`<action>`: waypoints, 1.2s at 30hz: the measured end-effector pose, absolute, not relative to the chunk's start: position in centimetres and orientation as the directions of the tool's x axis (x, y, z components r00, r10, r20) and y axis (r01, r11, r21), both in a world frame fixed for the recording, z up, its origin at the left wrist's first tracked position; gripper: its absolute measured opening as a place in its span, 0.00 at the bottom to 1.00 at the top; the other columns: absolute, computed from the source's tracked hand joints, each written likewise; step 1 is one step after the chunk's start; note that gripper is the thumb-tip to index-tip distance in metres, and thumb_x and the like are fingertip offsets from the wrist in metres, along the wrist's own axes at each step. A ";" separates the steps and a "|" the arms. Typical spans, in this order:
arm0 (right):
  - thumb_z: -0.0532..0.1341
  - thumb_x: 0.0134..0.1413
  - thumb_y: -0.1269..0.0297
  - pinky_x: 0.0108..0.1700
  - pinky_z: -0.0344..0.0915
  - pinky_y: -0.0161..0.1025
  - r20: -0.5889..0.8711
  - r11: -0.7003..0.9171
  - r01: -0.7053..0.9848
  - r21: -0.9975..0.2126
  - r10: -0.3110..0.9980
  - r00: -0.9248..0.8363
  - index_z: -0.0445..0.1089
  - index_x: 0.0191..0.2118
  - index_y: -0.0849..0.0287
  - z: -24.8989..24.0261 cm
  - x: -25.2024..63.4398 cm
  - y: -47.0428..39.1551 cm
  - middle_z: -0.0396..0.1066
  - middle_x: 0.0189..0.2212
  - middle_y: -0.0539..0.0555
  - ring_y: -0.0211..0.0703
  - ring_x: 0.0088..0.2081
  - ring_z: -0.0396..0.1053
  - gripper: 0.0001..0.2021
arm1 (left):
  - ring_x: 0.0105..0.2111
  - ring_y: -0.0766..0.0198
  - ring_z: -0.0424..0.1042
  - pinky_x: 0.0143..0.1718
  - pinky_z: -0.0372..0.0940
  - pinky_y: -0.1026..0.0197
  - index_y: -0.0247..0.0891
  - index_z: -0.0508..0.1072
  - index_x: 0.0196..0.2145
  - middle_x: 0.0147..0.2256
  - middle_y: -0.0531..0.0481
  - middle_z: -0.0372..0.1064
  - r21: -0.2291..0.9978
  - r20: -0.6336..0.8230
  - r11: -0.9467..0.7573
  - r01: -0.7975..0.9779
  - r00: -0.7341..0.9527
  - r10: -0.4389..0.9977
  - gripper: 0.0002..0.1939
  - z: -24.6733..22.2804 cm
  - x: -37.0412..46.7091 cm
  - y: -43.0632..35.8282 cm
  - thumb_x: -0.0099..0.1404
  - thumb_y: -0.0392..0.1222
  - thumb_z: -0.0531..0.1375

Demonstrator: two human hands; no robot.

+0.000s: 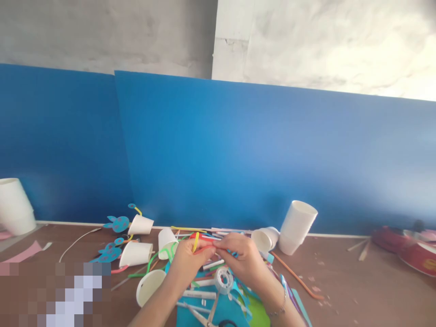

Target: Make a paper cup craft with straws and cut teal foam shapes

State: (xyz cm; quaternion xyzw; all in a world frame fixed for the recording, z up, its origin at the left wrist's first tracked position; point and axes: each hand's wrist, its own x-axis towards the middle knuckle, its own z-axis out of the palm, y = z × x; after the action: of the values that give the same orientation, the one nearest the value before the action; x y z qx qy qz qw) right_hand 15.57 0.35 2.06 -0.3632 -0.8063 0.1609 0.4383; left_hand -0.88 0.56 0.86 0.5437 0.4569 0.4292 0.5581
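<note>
One red strand — thin, gently curved | left hand, right hand — fingers clamped on it

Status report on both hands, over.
Left hand and right hand pinching red piece. Tape roll, scissors close by among craft clutter.

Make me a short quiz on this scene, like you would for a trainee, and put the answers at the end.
1. Which is nearest to the scissors?
A) the orange stem
B) the tape roll
C) the tall cup stack
2. Which wrist, left or right, wears the bracelet?
3. True or false: the left hand holds the scissors.

Key: 1 B; 2 right; 3 false
</note>
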 end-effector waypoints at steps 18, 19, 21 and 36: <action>0.61 0.57 0.68 0.38 0.58 0.42 0.587 0.629 0.652 -0.423 0.739 -0.331 0.75 0.36 0.53 2.7 16.8 0.3 0.76 0.29 0.52 0.44 0.33 0.69 0.06 | 0.35 0.56 0.76 0.30 0.70 0.62 0.36 0.77 0.38 0.31 0.47 0.77 0.994 -0.014 -0.007 0.105 0.196 0.981 0.16 2.8 -2.1 -0.2 0.56 0.49 0.62; 0.61 0.56 0.69 0.39 0.57 0.42 0.584 0.631 0.654 -0.416 0.737 -0.340 0.75 0.38 0.53 2.7 16.7 0.2 0.76 0.31 0.52 0.45 0.34 0.70 0.06 | 0.35 0.56 0.76 0.30 0.71 0.62 0.36 0.77 0.37 0.31 0.47 0.77 0.995 -0.011 -0.009 0.100 0.198 0.980 0.16 2.7 -2.0 -0.1 0.56 0.49 0.61; 0.61 0.55 0.70 0.40 0.56 0.42 0.586 0.641 0.657 -0.397 0.728 -0.356 0.74 0.39 0.53 2.8 16.5 0.0 0.76 0.32 0.52 0.45 0.35 0.69 0.07 | 0.36 0.55 0.76 0.32 0.71 0.61 0.36 0.77 0.36 0.31 0.48 0.77 0.998 0.007 -0.019 0.056 0.209 0.978 0.15 2.5 -1.9 -0.1 0.56 0.49 0.61; 0.61 0.56 0.70 0.54 0.46 0.49 0.613 0.667 0.677 -0.309 0.684 -0.394 0.74 0.31 0.53 2.7 15.9 -0.3 0.73 0.23 0.46 0.39 0.30 0.68 0.06 | 0.36 0.60 0.75 0.38 0.66 0.66 0.41 0.79 0.34 0.34 0.51 0.78 0.903 0.274 -0.332 0.272 0.230 0.934 0.10 1.8 -2.1 0.2 0.61 0.42 0.58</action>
State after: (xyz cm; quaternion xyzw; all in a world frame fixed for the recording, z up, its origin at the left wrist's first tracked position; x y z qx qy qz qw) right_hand 15.88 -0.30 2.73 -0.4077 -0.8350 0.0046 0.3696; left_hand -2.09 0.20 1.85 0.6878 0.4384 0.4392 0.3767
